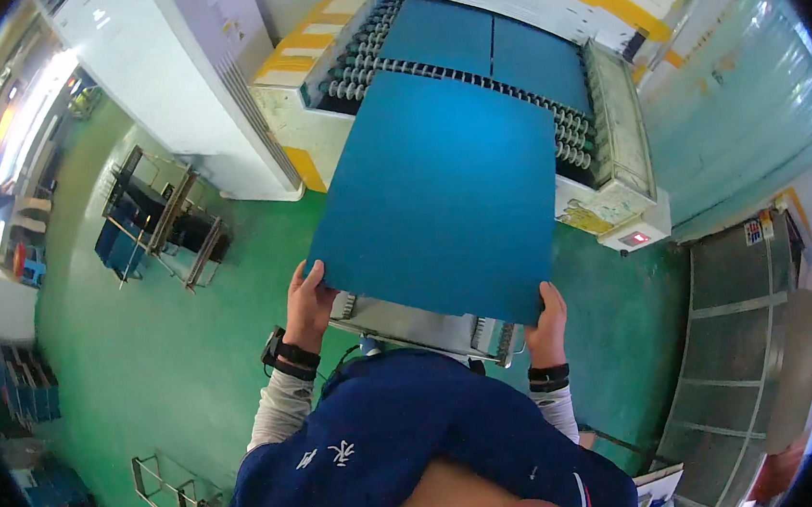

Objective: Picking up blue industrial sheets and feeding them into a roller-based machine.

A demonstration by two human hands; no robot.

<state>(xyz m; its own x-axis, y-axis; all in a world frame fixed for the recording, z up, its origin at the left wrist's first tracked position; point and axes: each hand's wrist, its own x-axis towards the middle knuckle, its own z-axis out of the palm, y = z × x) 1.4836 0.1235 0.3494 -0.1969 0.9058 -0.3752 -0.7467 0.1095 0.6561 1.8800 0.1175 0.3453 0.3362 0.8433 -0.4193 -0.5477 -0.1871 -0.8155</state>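
A large, flat blue panel (439, 193) spans the space between my two hands. My left hand (308, 308) grips its near left corner, thumb on top. At the near right corner, my right hand (548, 323) has its thumb along the edge; the fingers beneath are hidden. The panel's far edge reaches over the roller conveyor (353, 88) of a machine; whether it rests on the rollers is hidden. Farther in, two more blue panels (435, 34) lie side by side on the rollers. Partly under the held panel, close to my body, is a metal stand (413, 328) with toothed strips.
A white cabinet (170, 91) stands left of the machine. Wheeled racks (157, 222) holding dark panels are on the green floor (211, 338). A grey screened frame (732, 341) stands at the right, below a translucent curtain (750, 98). A small control box (634, 236) juts from the machine's right corner.
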